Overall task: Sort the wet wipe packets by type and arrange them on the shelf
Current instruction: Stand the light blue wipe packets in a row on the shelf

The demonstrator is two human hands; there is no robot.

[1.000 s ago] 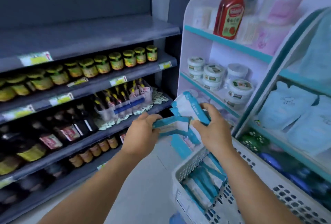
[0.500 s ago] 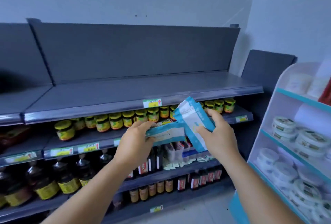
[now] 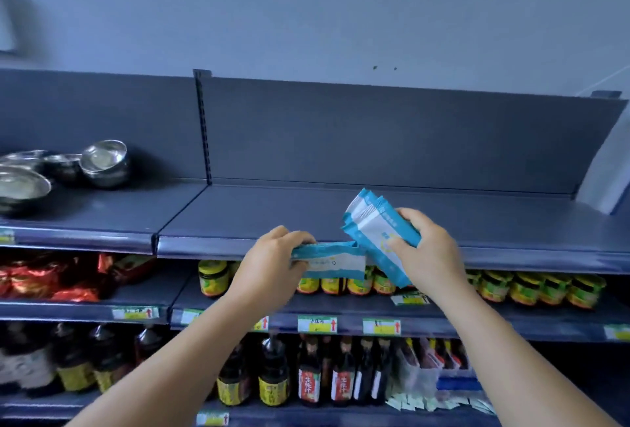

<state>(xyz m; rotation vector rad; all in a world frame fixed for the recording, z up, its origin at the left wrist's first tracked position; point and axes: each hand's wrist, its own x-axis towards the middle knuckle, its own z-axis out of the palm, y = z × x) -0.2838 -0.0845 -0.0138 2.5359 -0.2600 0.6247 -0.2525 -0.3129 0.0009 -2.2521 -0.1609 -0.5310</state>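
At frame centre, 1 blue-and-white packet (image 3: 329, 260) is pinched flat by the left hand (image 3: 272, 266); a fanned bundle of like packets (image 3: 376, 232) is gripped by the right hand (image 3: 428, 251). Both have been raised from the basket seen 1 second ago, now out of view, to the front edge of the bare top shelf (image 3: 341, 211). Placement can be judged imminent. Steel bowls (image 3: 102, 162) are seen at upper left, jars (image 3: 531, 286) below.

Behind and above your hands, a plain grey-blue wall (image 3: 306, 10) rises over the dark back panel (image 3: 392, 133) of the shelving. Up to the left of your hands you see steel bowls (image 3: 102, 162); below your hands, jars (image 3: 552, 288) and dark bottles (image 3: 272, 375) fill lower tiers.
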